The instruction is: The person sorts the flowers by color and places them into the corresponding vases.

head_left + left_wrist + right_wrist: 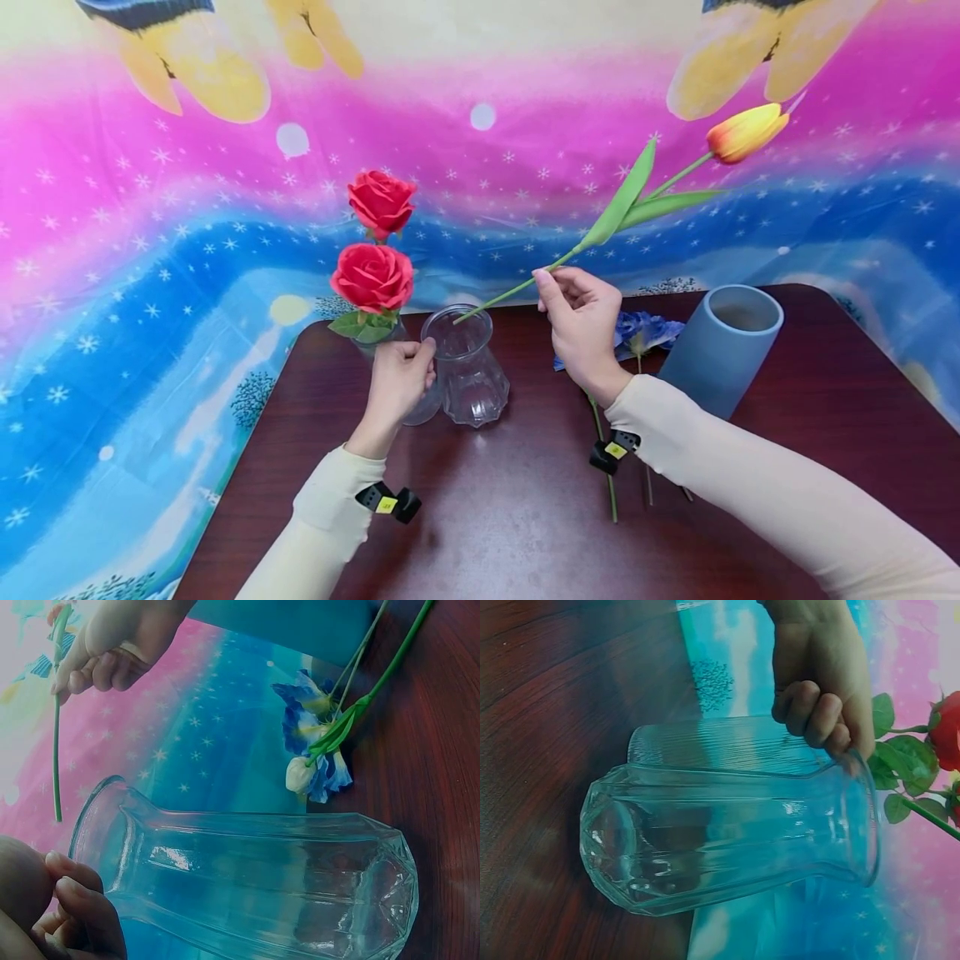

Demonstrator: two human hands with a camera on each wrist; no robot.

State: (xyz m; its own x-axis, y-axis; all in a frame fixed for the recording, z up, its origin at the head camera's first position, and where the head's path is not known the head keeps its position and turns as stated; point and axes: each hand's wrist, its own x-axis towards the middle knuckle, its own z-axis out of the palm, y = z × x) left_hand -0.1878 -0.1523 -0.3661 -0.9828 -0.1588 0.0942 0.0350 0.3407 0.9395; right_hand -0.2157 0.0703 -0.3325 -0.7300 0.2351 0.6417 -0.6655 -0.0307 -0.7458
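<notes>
My left hand [401, 379] pinches the rim of a clear glass vase [474, 387], which stands upright on the table with a flared mouth and faceted base. Between thumb and fingers, my right hand [585, 325] holds the green stem of a yellow-orange tulip [746, 133]. The bloom points up to the right, and the bare stem end slants down over the vase's mouth in the head view. From the left wrist, that stem end shows just above the rim. Red roses [372, 277] rise from a ribbed glass vase [705, 742] beside the clear one, partly hidden by my left hand.
At the right stands a blue-grey vase [720, 358]. Blue flowers [648, 331] lie on the dark wooden table [525, 517] near it, their stems running toward me under my right forearm. A white bud [300, 776] lies among them. A patterned cloth [480, 183] hangs behind the table.
</notes>
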